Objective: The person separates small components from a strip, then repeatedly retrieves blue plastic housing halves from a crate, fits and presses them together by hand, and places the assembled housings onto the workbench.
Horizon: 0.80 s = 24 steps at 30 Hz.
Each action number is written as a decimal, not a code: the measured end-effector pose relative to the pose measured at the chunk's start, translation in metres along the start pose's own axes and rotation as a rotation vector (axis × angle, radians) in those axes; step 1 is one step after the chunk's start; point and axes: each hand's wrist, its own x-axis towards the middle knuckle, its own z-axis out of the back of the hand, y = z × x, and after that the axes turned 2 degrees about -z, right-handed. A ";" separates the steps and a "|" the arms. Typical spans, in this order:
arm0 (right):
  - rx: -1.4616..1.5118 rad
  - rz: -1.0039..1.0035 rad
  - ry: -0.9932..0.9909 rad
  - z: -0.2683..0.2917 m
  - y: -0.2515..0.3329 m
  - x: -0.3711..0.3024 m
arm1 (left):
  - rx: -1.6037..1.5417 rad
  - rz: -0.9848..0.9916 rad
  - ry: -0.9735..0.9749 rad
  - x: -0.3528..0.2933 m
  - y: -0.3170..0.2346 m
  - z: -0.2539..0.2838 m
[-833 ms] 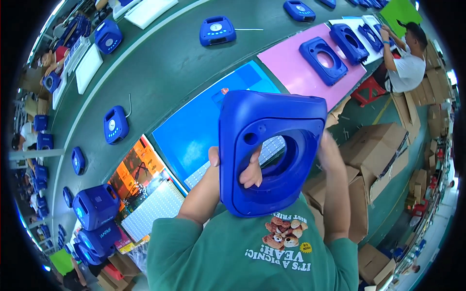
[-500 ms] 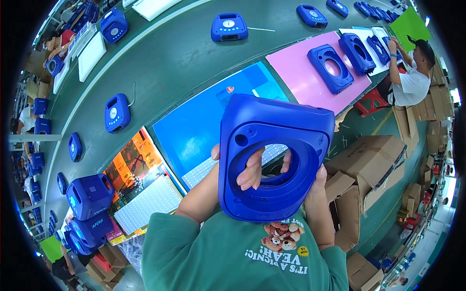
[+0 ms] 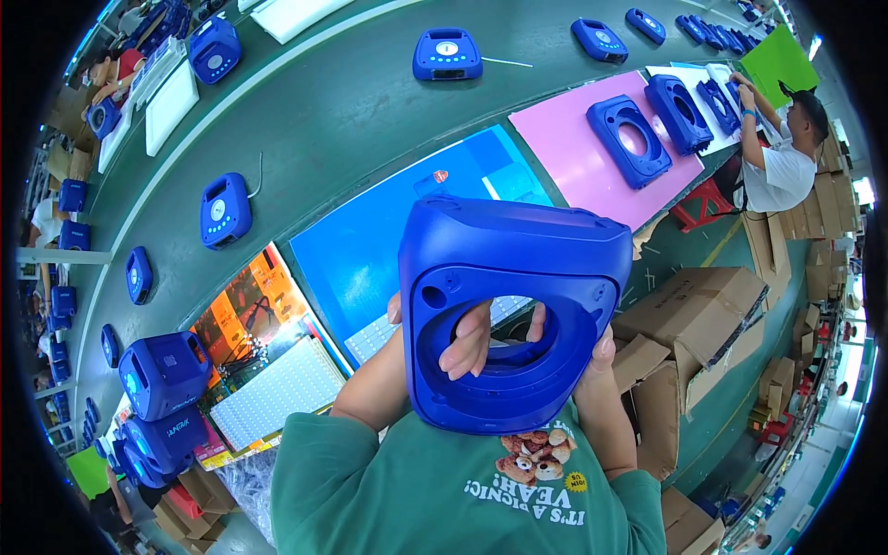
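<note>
Up in front of my chest is a blue plastic speaker housing, with a large round opening facing me and a small round hole in one corner. On its left side, my left hand is closed round the rim, its fingers showing inside the opening and the thumb outside. My right hand grips the right edge; one fingertip shows through the opening, the rest hides behind the wall. Beyond the housing lies a blue sheet on the green bench.
Two blue housings lie on a pink sheet ahead right, near a co-worker in white. Finished-looking blue speakers stand at left beside a white dotted sheet. Cardboard boxes sit at right. Blue units dot the green surface.
The housing has shifted slightly left and down and tilted, so more of its top wall shows. Both hands keep their hold and move with it.
</note>
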 end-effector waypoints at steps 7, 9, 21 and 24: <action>-0.019 -0.042 -0.044 -0.013 0.008 0.001 | 0.016 0.005 -0.038 -0.001 -0.005 -0.004; -0.023 -0.026 -0.079 -0.018 0.011 0.000 | 0.037 0.009 -0.080 -0.001 -0.009 -0.009; -0.610 0.469 -0.377 -0.018 0.051 0.027 | 1.568 0.192 -1.249 0.032 0.008 -0.054; -1.493 0.760 -0.594 -0.043 0.082 0.046 | 1.822 0.206 -1.223 0.046 0.019 -0.059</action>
